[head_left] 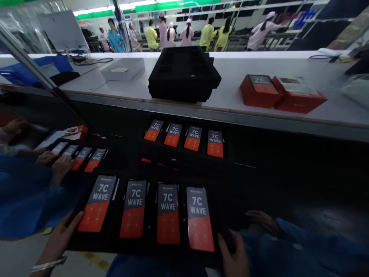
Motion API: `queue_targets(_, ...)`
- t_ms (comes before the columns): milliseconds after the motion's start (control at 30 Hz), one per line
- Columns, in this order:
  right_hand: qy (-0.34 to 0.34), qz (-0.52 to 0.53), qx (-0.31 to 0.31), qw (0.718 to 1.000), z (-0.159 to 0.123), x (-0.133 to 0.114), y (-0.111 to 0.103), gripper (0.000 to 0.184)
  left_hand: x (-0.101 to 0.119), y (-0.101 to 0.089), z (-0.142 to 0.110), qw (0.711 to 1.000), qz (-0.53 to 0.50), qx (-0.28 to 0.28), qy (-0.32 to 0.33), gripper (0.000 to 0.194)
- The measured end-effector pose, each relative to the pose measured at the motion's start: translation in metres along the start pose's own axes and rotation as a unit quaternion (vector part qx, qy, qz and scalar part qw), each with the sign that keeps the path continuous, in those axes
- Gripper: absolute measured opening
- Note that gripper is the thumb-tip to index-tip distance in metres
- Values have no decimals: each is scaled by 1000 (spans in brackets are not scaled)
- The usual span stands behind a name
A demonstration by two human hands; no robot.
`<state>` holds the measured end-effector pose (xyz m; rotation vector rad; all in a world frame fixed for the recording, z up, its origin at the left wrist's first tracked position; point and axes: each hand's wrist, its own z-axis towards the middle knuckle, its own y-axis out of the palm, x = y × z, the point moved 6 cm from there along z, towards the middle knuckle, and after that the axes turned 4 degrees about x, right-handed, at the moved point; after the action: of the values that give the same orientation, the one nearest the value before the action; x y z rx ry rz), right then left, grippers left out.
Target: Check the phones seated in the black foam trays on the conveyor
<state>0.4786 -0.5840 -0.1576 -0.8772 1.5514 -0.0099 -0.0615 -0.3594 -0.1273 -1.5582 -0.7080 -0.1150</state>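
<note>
Between my hands is a black foam tray (111,246) bearing a row of several smartphones (132,215). Each phone has a grey-and-orange front film printed "7C WAVE". The left end of the tray is gripped by my left hand (59,238), its thumb on the rim near the leftmost phone. My right hand (235,256) clasps the right end, beside the rightmost phone (200,223). Undersides of both hands' grips are hidden by the tray. Just beyond lies another dark tray with a row of similar phones (193,139).
At left, a co-worker's hands (62,165) touch phones in another tray. A co-worker's hand (263,221) and blue sleeve are close on the right. Stacked black trays (181,84), red boxes (259,94) and a white box lid (123,71) stand on the white shelf (98,82).
</note>
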Motion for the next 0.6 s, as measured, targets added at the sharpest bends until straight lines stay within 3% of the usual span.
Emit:
queue_targets(100, -18, 29, 16, 999, 20, -40, -27, 62, 47, -24, 13, 995, -100, -1, -8, 54)
queue_targets(200, -21, 45, 32, 998, 58, -73, -41, 68, 121, -21, 39, 985, -168, -20, 29, 51)
queue_targets(367, -41, 54, 74, 995, 137, -128, -29, 67, 260, 25, 101, 960, -232, -116, 108, 48)
queue_targets(433, -69, 52, 90, 992, 167, -147, -15, 64, 305, 45, 127, 951, -238, -137, 142, 45)
queue_targets(500, -84, 33, 103, 991, 195, -159, -3, 65, 336, 63, 154, 946, -238, -144, 165, 44)
queue_targets(600, -101, -76, 134, 983, 231, -167, 4, 64, 362, 87, 192, 940, -232, -157, 196, 41)
